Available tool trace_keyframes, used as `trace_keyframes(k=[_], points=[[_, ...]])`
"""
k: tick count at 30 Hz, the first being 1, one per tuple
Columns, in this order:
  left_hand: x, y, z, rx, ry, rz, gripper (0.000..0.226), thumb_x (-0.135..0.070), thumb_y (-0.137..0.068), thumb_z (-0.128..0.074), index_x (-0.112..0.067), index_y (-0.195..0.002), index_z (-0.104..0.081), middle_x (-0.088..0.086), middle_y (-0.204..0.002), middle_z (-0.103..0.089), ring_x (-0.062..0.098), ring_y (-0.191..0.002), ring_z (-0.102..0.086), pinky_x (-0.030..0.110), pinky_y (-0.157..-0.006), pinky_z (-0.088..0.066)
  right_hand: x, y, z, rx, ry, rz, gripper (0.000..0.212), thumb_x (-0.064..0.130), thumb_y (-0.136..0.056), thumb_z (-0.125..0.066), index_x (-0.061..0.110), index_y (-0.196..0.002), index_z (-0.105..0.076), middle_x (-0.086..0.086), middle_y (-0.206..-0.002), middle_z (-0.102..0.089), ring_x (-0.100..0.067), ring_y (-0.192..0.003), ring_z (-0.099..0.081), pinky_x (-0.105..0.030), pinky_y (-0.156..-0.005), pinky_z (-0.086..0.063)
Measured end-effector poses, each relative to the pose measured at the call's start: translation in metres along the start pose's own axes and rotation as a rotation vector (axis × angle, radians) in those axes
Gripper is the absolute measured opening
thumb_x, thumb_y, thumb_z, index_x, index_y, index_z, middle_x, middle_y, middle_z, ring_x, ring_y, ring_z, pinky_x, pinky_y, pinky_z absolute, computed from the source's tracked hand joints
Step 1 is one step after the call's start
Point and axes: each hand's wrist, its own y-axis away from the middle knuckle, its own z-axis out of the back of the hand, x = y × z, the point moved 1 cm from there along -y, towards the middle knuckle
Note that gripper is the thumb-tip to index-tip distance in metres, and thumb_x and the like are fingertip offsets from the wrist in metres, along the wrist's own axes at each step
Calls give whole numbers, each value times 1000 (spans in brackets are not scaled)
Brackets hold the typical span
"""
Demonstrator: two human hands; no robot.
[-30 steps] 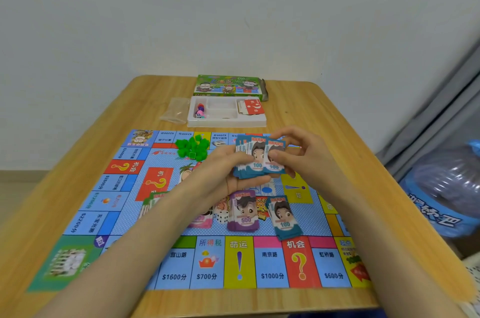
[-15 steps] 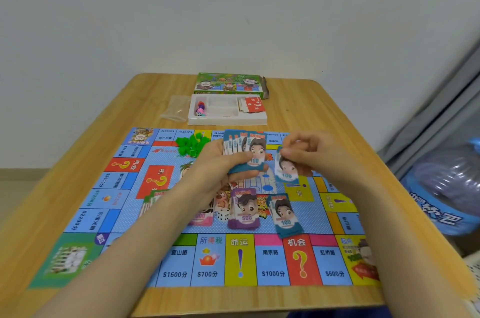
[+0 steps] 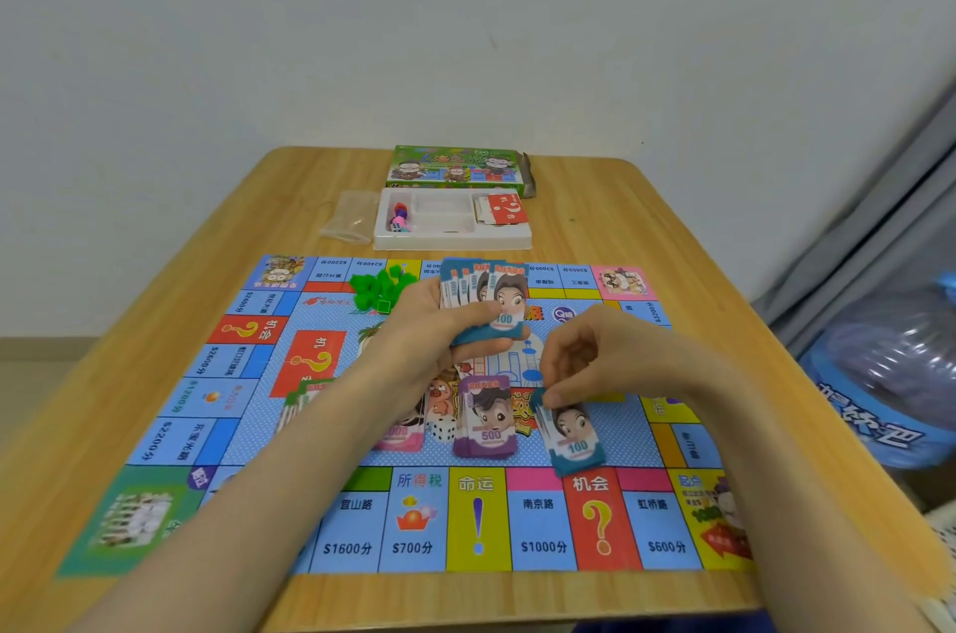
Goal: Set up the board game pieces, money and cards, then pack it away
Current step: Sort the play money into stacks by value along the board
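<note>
Over the game board's (image 3: 233, 373) middle, the left hand (image 3: 439, 337) clamps a fanned stack of blue 100 notes (image 3: 481, 306), spread for dealing. The right hand (image 3: 584, 363) pinches seemingly a single note (image 3: 543, 410) onto the 100 pile (image 3: 574, 441) nearer the near edge.

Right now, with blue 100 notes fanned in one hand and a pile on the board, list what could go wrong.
1. The fanned blue 100 paper notes in the left hand could slip and scatter over the printed game board.
2. The right hand pinches a blue 100 note at the skewed pile, close beside the purple 500 note pile; a nudge might mix them.
3. The small white die lies beside the left forearm, which could knock it.
</note>
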Motion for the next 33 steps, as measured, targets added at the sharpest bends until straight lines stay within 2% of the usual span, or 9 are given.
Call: trace_keyframes(k=[3,7,11,16,21,24,27,31,33], points=[[0,0,0,-2,5,6,13,4,-88,-60,-5,-97,-60,8,-88,-73,25,-74,-73,20,-52,-55,-4,-3,-2,-14,79,-20,11,17,-77,-77,19,-73,-66,6,-70,-68,-1,-68,-61,-22,-62,-47],[-1,0,0,3,0,0,11,4,-88,-59,-6,-94,-60,6,-84,-73,24,-73,-73,19,-51,-55,-5,-6,-3,-33,106,-25,14,17,-75,-78,17,-75,-64,13,-60,-60,4,-54,-54,-13,-53,-39],[0,0,0,-3,-5,-3,13,4,-87,-59,-5,-97,-60,9,-90,-72,25,-74,-73,21,-53,-56,-6,-6,-3,-96,164,-4,19,24,-72,-80,21,-79,-62,14,-59,-55,3,-52,-49,-17,-54,-37],[-1,0,0,-1,5,-1,12,4,-88,-59,-5,-96,-60,6,-84,-73,25,-74,-73,20,-53,-56,-3,2,2,-107,138,46,35,31,-67,-83,31,-94,-60,12,-87,-55,2,-71,-49,-15,-63,-41],[-2,1,0,-10,1,3,11,5,-88,-59,-3,-96,-60,9,-88,-72,24,-73,-73,19,-51,-55,1,11,1,152,265,0,60,34,-67,-83,45,-112,-45,23,-117,-34,7,-107,-39,-8,-80,-38],[-2,1,0,-16,3,2,11,5,-88,-59,-5,-93,-60,6,-83,-73,22,-70,-73,19,-50,-54,2,13,0,167,305,13,63,34,-67,-83,48,-112,-42,21,-122,-27,0,-117,-34,-12,-86,-38],[-2,1,1,-26,-6,7,12,4,-87,-60,-4,-97,-59,13,-97,-70,22,-73,-73,18,-49,-53,2,14,-1,173,350,10,63,34,-67,-83,42,-115,-43,19,-123,-26,0,-118,-32,-12,-88,-39],[-2,0,1,-32,-9,10,15,4,-87,-60,-1,-101,-59,17,-103,-69,23,-75,-73,18,-50,-53,1,13,-2,162,385,-18,63,35,-66,-84,34,-114,-44,16,-118,-29,-4,-119,-37,-29,-96,-45],[-3,1,1,-36,-4,16,15,3,-88,-60,-1,-102,-59,17,-104,-69,24,-76,-73,18,-50,-53,1,13,-3,151,399,-27,63,35,-66,-84,32,-114,-43,15,-117,-30,-5,-117,-39,-30,-95,-46]])
